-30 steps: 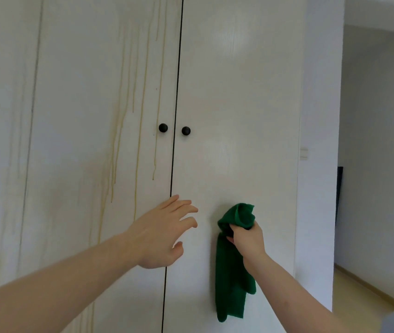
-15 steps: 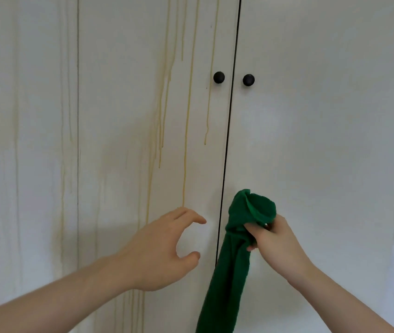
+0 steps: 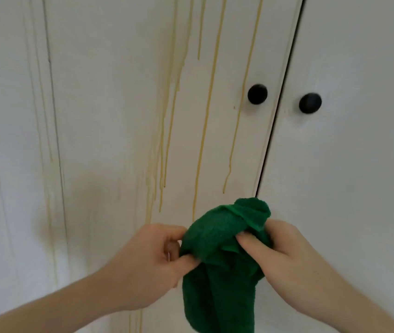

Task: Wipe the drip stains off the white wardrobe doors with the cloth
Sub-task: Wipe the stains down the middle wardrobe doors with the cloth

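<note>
Stains: I see the yellow drip stains [image 3: 205, 121] on the left wardrobe door [image 3: 109, 97]; they run top to bottom, above and a little left of the hands.
Cloth: the green cloth [image 3: 222, 258] is bunched between both hands, in front of the door, its tail hanging down.
Nearer hand: I judge the left one.
Left hand [image 3: 152, 263]: fingers curled, it pinches the cloth's left edge.
Right hand [image 3: 285, 258]: it grips the bunched top.
</note>
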